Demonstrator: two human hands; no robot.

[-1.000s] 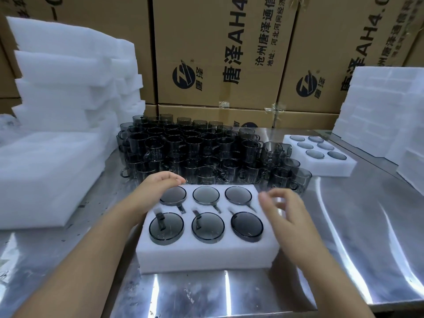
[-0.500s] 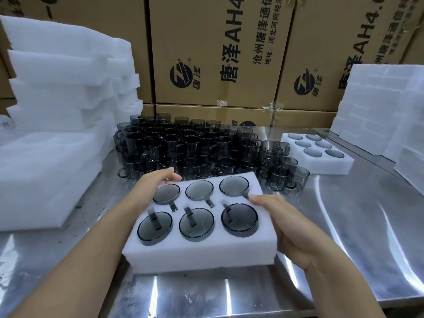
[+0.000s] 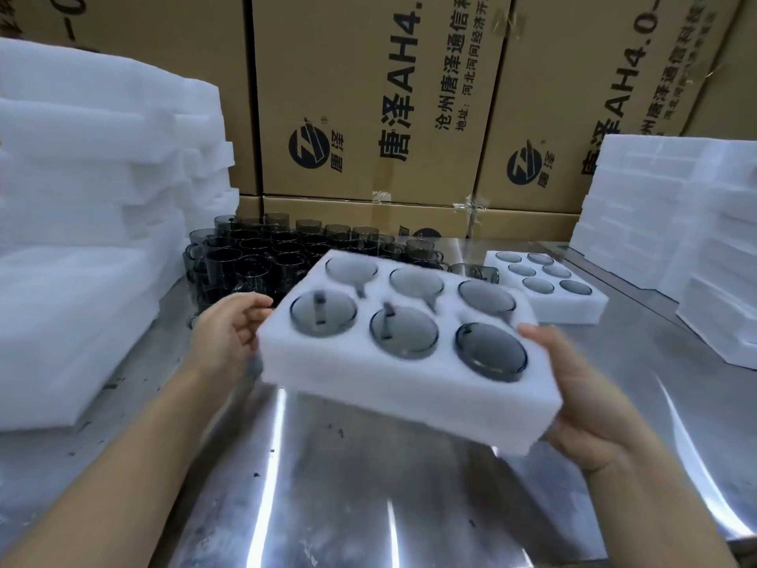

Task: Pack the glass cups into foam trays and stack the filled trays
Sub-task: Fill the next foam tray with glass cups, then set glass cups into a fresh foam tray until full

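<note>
A white foam tray [image 3: 368, 397] filled with several dark glass cups [image 3: 403, 334] set bottom-up hangs tilted in the air above the steel table [image 3: 368, 506]. My left hand [image 3: 229, 330] grips its left end and my right hand [image 3: 585, 399] grips its right end, thumb on top. Behind it stands a crowd of loose dark glass cups [image 3: 250, 260]. A second filled foam tray [image 3: 573, 305] lies on the table at the back right.
Stacks of white foam pieces [image 3: 94, 198] rise at the left, and more foam stacks [image 3: 676, 239] at the right. Cardboard boxes [image 3: 368, 96] wall off the back. The table's front edge runs along the bottom right.
Both hands closed on the tray's ends, then lifted it off the table and carried it up and to the right, tilting it.
</note>
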